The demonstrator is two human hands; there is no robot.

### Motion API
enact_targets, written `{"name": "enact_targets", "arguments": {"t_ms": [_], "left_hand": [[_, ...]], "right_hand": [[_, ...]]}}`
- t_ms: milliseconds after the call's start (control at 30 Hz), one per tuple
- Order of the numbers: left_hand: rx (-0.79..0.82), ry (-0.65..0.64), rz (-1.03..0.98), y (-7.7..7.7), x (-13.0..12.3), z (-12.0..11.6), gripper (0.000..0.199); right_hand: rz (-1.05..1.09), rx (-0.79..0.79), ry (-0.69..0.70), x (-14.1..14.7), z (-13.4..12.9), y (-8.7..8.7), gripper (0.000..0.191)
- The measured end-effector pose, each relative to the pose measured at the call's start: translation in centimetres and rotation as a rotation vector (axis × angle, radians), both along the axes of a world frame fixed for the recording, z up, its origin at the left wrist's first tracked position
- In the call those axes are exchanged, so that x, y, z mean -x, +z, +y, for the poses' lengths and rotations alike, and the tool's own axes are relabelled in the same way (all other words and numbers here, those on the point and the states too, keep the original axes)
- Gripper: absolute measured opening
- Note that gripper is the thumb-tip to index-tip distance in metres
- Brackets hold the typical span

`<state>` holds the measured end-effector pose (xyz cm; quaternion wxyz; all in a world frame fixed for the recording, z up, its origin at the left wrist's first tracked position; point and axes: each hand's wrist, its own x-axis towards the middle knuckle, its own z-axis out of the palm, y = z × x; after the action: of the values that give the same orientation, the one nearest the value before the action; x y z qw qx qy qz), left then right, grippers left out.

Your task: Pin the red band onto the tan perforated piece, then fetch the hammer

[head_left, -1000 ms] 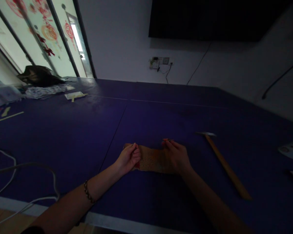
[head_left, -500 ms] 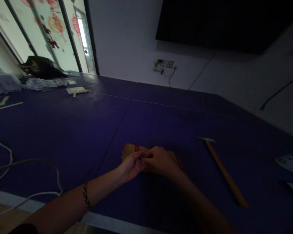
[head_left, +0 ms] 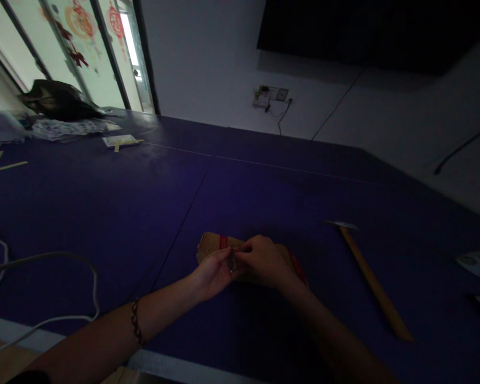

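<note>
My left hand (head_left: 213,274), palm turned up, has its fingers closed round one or more thin, shiny metal pieces (head_left: 231,263), nail-like but too dark to be sure. The fingers of my right hand (head_left: 267,261) are pinched together against the left fingertips. What that pinch holds, if anything, is hidden. Beneath both hands lies a brown cardboard piece (head_left: 210,242) with red bands, its middle covered by the hands. To the right a hammer (head_left: 374,282) with a wooden handle and a metal head rests on the dark purple tabletop (head_left: 288,186).
White cables (head_left: 94,290) loop at the left edge. Farther back are a small white tray (head_left: 120,140), yellowish strips (head_left: 6,167) and a dark bag (head_left: 60,100). A patterned sheet (head_left: 478,263) lies far right. Wall sockets (head_left: 280,94) and a black screen (head_left: 356,34) are beyond.
The view has shifted slightly. Both hands stay together over the cardboard, with only a small shift of the fingers around the metal pieces. The hammer has not been moved.
</note>
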<state>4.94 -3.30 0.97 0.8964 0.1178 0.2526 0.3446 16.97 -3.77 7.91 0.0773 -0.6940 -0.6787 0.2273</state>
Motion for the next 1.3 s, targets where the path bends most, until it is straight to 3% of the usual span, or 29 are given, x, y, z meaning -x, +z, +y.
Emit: {"name": "enact_targets", "arguments": {"t_ms": [433,767,1100,1300], "left_hand": [[-0.087,-0.008,-0.02,-0.1,0.0,-0.2,0.017],[-0.08,-0.02,-0.033,0.0,0.1,-0.2,0.017],[-0.126,-0.046,-0.035,-0.1,0.0,-0.3,0.017],[-0.101,-0.021,-0.036,0.2,-0.1,-0.3,0.018]], "right_hand": [[-0.015,-0.071,-0.008,-0.1,-0.2,-0.1,0.016],[0.028,-0.086,0.108,0.3,-1.5,0.9,0.012],[-0.049,-0.102,0.036,1.2,-1.6,-0.1,0.014],[-0.073,-0.065,0.059,0.9,-1.6,0.7,0.009]]}}
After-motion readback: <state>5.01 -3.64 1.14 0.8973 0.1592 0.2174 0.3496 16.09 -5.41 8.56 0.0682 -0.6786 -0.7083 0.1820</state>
